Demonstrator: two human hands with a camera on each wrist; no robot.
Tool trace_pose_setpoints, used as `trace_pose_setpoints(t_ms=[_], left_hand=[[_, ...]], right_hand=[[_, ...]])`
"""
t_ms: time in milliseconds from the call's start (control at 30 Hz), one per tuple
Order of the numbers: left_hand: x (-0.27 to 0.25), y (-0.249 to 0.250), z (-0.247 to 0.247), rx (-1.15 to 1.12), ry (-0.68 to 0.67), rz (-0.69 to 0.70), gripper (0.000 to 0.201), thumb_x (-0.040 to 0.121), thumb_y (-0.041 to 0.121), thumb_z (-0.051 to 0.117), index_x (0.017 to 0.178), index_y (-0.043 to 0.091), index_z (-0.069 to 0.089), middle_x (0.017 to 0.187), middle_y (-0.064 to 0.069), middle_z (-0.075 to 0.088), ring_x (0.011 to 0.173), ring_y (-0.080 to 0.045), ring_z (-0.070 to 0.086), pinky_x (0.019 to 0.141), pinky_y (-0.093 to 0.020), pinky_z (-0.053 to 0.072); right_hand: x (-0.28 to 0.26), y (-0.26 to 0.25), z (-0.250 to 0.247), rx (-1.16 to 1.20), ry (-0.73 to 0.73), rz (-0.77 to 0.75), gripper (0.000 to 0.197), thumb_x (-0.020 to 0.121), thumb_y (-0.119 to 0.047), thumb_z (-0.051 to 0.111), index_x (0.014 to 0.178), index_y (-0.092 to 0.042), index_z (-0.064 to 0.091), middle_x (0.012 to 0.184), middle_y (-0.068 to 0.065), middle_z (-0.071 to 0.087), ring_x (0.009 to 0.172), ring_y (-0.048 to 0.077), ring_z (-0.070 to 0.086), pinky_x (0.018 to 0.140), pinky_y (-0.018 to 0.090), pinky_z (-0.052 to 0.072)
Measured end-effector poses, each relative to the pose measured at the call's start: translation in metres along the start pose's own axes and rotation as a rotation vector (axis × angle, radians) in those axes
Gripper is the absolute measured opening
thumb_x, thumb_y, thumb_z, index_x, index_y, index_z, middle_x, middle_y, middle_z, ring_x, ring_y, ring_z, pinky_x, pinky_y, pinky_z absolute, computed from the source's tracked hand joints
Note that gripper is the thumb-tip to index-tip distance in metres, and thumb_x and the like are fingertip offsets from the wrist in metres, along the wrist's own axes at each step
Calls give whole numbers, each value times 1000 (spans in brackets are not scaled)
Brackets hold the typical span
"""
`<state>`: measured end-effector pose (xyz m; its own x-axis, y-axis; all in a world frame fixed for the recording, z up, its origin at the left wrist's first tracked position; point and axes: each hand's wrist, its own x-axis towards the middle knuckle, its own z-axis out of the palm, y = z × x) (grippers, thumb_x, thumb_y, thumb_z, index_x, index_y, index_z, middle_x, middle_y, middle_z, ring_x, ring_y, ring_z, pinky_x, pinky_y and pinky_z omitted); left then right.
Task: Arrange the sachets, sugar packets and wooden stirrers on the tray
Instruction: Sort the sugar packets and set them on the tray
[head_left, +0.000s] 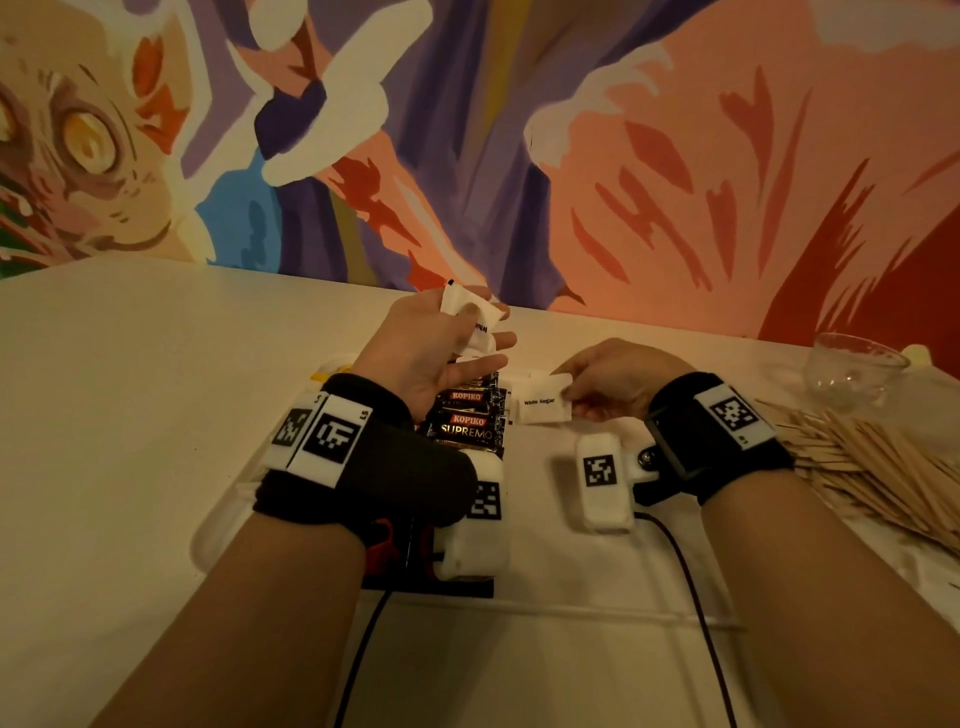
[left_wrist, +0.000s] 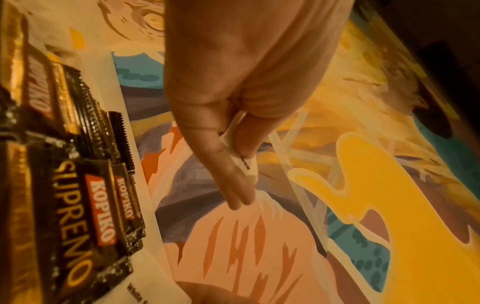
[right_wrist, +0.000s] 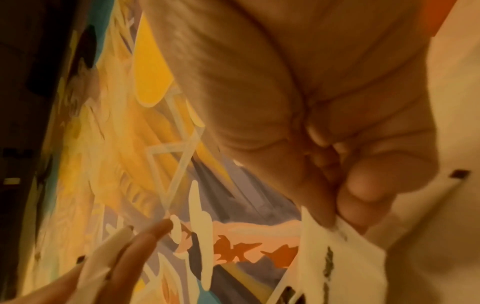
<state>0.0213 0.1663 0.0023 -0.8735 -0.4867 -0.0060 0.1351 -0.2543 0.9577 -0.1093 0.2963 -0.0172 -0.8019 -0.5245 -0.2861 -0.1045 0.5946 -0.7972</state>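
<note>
Head view shows my left hand (head_left: 431, 348) raised above the white tray (head_left: 223, 530), palm turned up. Its fingers (head_left: 496, 340) are half curled and they hold a few white sugar packets (head_left: 470, 317) between thumb and fingers. In the left wrist view the same packets (left_wrist: 240, 156) show only as a thin white edge pinched between thumb and fingers (left_wrist: 233, 185).

My right hand (head_left: 613, 382) is low over the tray, just right of the left one. Its fingers (head_left: 582, 408) are curled and pinch one packet marked "White Sugar" (head_left: 540, 402) by its right edge. This packet lies flat or almost flat; I cannot tell if it touches the tray. The right wrist view shows the thumb and fingers (right_wrist: 363, 191) closed on the corner of this packet (right_wrist: 337, 267).

The dark coffee sachets (head_left: 467, 415) lie in an overlapping row on the left part of the tray, just beside the "White Sugar" packet and partly under my left hand. The left wrist view shows them (left_wrist: 78, 205) fanned one over another.

The wooden stirrers (head_left: 872, 467) lie in a loose pile on the counter (head_left: 130, 389) at the right, off the tray, near my right wrist. Behind them a clear glass cup (head_left: 852, 369) stands. A painted wall (head_left: 519, 130) rises behind the counter.
</note>
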Motion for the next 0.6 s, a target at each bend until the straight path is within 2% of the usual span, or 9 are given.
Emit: trace_pose_setpoints(t_ms=[100, 200, 300, 400, 467, 600], left_hand=[[0, -1, 0, 101, -16, 12, 23, 97, 5, 44, 96, 18, 62, 106, -7, 64, 87, -15, 64, 65, -24, 57], [0, -4, 1, 183, -29, 35, 25, 95, 6, 48, 96, 24, 66, 102, -3, 61, 85, -10, 54, 59, -18, 48], [3, -6, 2, 161, -27, 24, 21, 94, 6, 50, 100, 20, 66, 97, -3, 61, 79, -10, 52, 55, -17, 43], [4, -6, 2, 50, -23, -10, 25, 91, -1, 53, 114, 7, 58, 92, -6, 61, 77, -12, 57, 56, -15, 51], [5, -7, 3, 9, -34, -7, 32, 89, -7, 53, 120, 2, 54, 88, -7, 62, 75, -13, 59, 58, -14, 53], [7, -8, 4, 6, -26, 9, 37, 87, -8, 56, 123, 1, 53, 91, -10, 63, 76, -13, 61, 59, -14, 53]], right_hand=[[2, 0, 3, 62, 51, -40, 28, 83, 11, 58, 108, -1, 62, 67, 10, 57, 41, 9, 55, 39, 17, 48], [2, 0, 6, 197, 89, -41, 34, 81, 14, 60, 113, 5, 56, 73, 13, 56, 58, 19, 59, 47, 21, 54], [-1, -2, 5, 201, 99, -24, 29, 82, 12, 61, 109, 2, 57, 79, 13, 56, 61, 21, 59, 49, 22, 55], [-6, -7, -1, 63, 159, -80, 15, 87, 0, 60, 101, -4, 60, 80, 8, 57, 58, 16, 54, 51, 22, 52], [-11, -14, -5, 113, 153, -167, 11, 91, -9, 57, 99, -4, 62, 80, 7, 60, 59, 16, 54, 53, 24, 49], [-28, -27, -8, 281, -18, -291, 23, 91, -33, 55, 92, -12, 64, 81, 4, 68, 68, 16, 63, 63, 27, 51]])
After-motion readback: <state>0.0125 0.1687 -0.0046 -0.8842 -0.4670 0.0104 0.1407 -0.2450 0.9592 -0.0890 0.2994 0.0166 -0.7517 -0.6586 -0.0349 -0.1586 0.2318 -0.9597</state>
